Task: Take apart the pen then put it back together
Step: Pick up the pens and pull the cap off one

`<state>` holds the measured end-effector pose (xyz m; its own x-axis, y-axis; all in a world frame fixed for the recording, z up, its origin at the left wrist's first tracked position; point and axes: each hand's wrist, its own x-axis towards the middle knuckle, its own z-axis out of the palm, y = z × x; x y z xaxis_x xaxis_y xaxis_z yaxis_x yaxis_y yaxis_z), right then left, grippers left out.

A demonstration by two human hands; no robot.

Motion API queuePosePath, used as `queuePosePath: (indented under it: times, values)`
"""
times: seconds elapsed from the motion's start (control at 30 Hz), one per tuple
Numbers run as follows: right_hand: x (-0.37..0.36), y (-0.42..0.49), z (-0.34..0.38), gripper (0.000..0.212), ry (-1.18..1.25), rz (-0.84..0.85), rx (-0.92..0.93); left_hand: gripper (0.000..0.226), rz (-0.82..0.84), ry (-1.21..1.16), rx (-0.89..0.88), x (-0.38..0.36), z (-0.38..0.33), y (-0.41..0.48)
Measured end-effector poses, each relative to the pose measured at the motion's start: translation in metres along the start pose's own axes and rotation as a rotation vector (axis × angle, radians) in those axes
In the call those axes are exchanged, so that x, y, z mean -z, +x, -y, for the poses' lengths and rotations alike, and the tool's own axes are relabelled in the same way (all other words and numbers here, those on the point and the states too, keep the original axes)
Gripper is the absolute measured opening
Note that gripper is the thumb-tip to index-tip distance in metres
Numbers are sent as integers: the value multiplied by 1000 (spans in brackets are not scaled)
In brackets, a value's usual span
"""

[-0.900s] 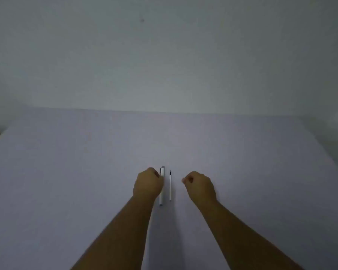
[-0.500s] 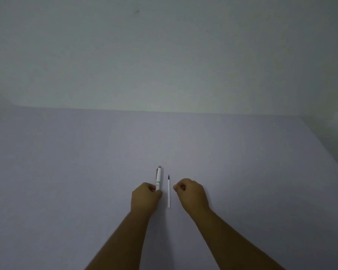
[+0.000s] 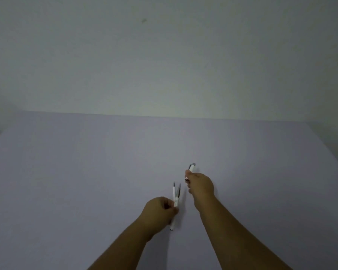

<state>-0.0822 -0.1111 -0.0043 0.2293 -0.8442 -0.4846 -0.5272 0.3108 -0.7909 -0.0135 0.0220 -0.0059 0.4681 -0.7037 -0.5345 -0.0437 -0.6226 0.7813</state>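
The pen is in two parts. My left hand [image 3: 160,211] is closed on the thin white refill [image 3: 174,193], whose dark tip points away from me; its lower end sticks out below my fist. A dark shadow lies just right of the refill. My right hand [image 3: 200,185] grips the thicker white pen barrel [image 3: 192,167], and only the barrel's grey-capped far end shows above my fingers. The two parts are apart, the barrel further from me and to the right. Both hands are raised a little over the table.
A plain lavender table [image 3: 86,172] fills the lower half of the view. It ends at a pale bare wall [image 3: 164,65] behind. The table's left and right edges show at the sides of the view.
Both parts lay on the table side by side, my left fist on the barrel. Now both are lifted: the refill is in my left hand, the barrel in my right, which moved right and away.
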Motion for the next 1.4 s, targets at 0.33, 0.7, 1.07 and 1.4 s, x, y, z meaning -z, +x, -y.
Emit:
queuePosePath:
  times: [0.33, 0.7, 1.07, 1.4]
  values:
    - [-13, -1, -39, 21, -431, -4, 149, 6, -101, -261, 73, 7, 11, 15]
    - [-10, -12, -34, 31, -259, -51, 204, 4, -115, -132, 50, 3, 8, 11]
    - [16, -36, -4, 22, 127, 331, 201, 22, -1, -135, -101, 13, -16, -14]
    - [37, -45, 9, 7, 137, 463, 223, 21, -50, 196, -259, 31, -25, -32]
